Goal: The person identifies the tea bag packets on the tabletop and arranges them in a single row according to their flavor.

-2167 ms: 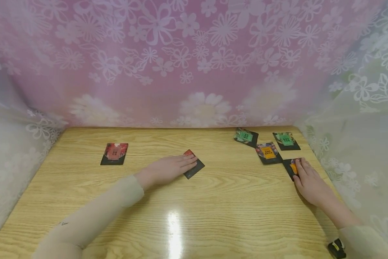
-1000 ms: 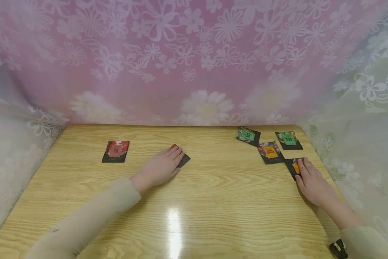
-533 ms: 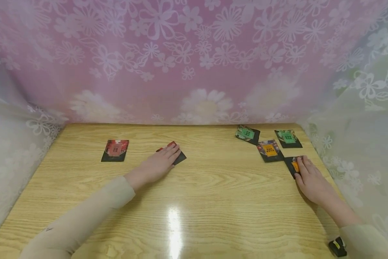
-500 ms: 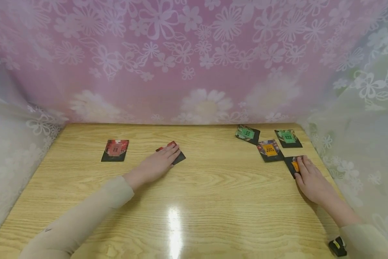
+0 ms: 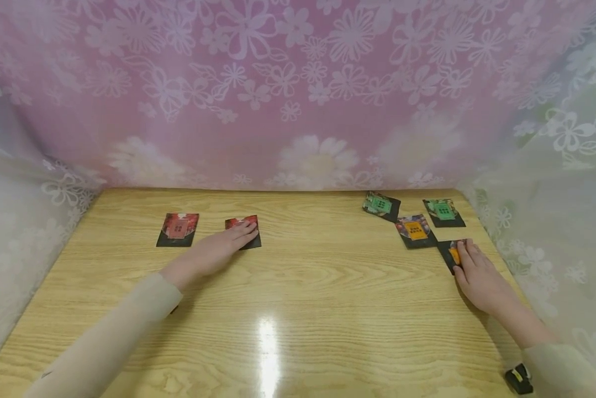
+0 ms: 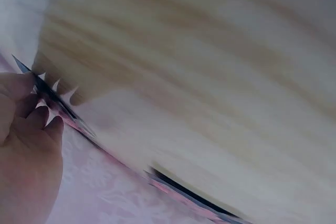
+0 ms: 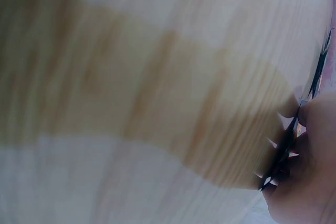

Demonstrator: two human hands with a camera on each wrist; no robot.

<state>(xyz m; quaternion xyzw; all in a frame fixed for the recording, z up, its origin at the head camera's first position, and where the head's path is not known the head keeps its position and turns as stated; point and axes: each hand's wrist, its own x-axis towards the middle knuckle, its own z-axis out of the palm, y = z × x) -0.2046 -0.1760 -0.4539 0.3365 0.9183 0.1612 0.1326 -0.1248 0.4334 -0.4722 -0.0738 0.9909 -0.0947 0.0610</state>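
In the head view, my left hand (image 5: 213, 253) rests with extended fingers on a flat black packet with a red top (image 5: 254, 241), partly covering it. Left of that hand lies another black packet with a red label (image 5: 178, 228), seen edge-on as a thin red-black strip (image 6: 194, 198) in the left wrist view. My right hand (image 5: 481, 282) lies with its fingers over a black packet with an orange label (image 5: 446, 255). Just beyond it are a second orange-labelled packet (image 5: 417, 232) and two green-labelled ones, one tilted (image 5: 381, 205) and one straighter (image 5: 444, 213).
The wooden table (image 5: 327, 309) is enclosed by a pink flowered curtain (image 5: 298, 110) behind and pale curtains at both sides. A small black object (image 5: 518, 380) sits beside the right sleeve. Something dark red (image 5: 174, 309) peeks out under the left sleeve.
My left hand has slid the red-topped packet leftward from mid-table toward the other red packet, and the packet has turned from diagonal to nearly straight. My right hand has stayed in place.
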